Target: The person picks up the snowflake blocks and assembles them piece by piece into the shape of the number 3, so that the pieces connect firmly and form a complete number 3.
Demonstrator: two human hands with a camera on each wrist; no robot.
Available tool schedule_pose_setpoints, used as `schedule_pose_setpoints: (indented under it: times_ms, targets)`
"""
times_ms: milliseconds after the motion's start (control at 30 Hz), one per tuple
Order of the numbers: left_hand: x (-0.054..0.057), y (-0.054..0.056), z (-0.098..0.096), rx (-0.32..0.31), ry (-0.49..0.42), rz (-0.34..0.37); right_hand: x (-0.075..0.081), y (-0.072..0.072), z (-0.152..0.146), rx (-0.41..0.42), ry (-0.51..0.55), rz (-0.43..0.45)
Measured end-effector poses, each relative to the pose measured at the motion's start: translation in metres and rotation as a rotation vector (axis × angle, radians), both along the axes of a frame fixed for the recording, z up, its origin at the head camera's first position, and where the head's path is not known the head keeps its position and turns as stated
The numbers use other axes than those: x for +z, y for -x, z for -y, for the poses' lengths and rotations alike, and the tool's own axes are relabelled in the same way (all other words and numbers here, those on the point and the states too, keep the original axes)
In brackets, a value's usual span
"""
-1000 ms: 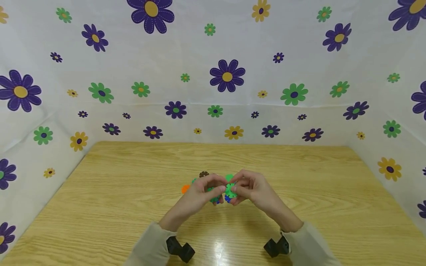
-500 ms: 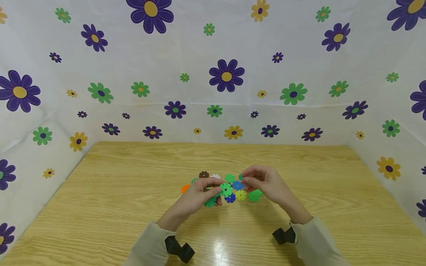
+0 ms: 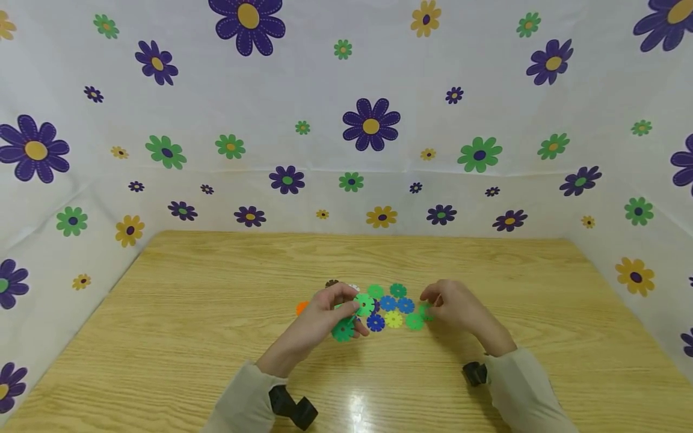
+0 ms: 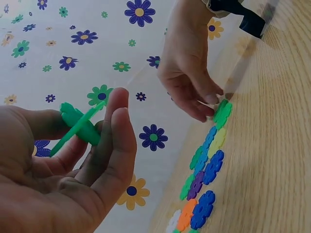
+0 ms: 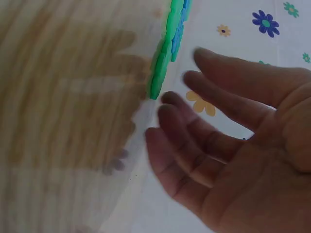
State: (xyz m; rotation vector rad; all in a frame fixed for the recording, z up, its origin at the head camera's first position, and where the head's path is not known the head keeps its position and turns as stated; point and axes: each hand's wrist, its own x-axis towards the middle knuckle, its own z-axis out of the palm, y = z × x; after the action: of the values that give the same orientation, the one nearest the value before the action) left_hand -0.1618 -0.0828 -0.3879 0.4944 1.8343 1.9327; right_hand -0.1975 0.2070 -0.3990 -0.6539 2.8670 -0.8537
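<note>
My left hand (image 3: 325, 310) pinches a cluster of joined green snowflake discs between thumb and fingers, above the table. A light green disc (image 3: 364, 304) sits at the top of this cluster and a darker green disc (image 3: 343, 330) hangs lower. In the left wrist view the green cluster (image 4: 80, 125) shows discs slotted together at an angle. My right hand (image 3: 460, 308) is at the right end of the loose discs, beside a light green disc (image 3: 414, 322). Seen from the right wrist, its fingers (image 5: 182, 150) curve loosely with nothing between them, close to the green discs (image 5: 160, 73).
Loose discs lie close together on the wooden table (image 3: 216, 270): yellow (image 3: 393, 319), dark blue (image 3: 376, 323), lighter blue (image 3: 405, 305), green (image 3: 397, 290), brown (image 3: 332, 282) and orange (image 3: 302, 308). Behind the table hangs a flower-patterned white cloth (image 3: 303, 78).
My right hand has let go of the green disc cluster and moved right to the far end of the loose discs. My left hand keeps holding the cluster, which has tilted slightly.
</note>
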Motion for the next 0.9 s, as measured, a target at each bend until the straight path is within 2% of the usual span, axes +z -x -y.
schedule_pose_setpoints:
  times_ms: [100, 267, 400, 500, 633, 767, 900]
  targets:
    - [0.001, -0.001, -0.001, 0.005, -0.019, 0.015, 0.0, -0.001, 0.0, 0.015, -0.074, 0.016]
    - [0.0, -0.001, -0.001, -0.015, -0.028, 0.012, 0.0, -0.005, 0.002, 0.004, -0.165, -0.028]
    - [0.0, -0.001, -0.002, -0.022, 0.013, -0.006, -0.001, -0.006, 0.003, -0.012, -0.182, -0.034]
    - [0.001, -0.002, -0.004, -0.006, 0.038, -0.014, -0.002, -0.006, 0.001, -0.035, -0.157, -0.023]
    - [0.0, -0.002, -0.004, 0.018, 0.052, -0.009, 0.0, -0.006, 0.0, -0.078, -0.036, -0.044]
    - [0.0, -0.002, -0.004, 0.028, 0.039, -0.025, 0.01, -0.007, 0.005, -0.091, 0.202, -0.003]
    - [0.0, -0.003, -0.004, 0.027, 0.039, -0.054, 0.022, -0.014, 0.017, -0.056, 0.429, 0.049]
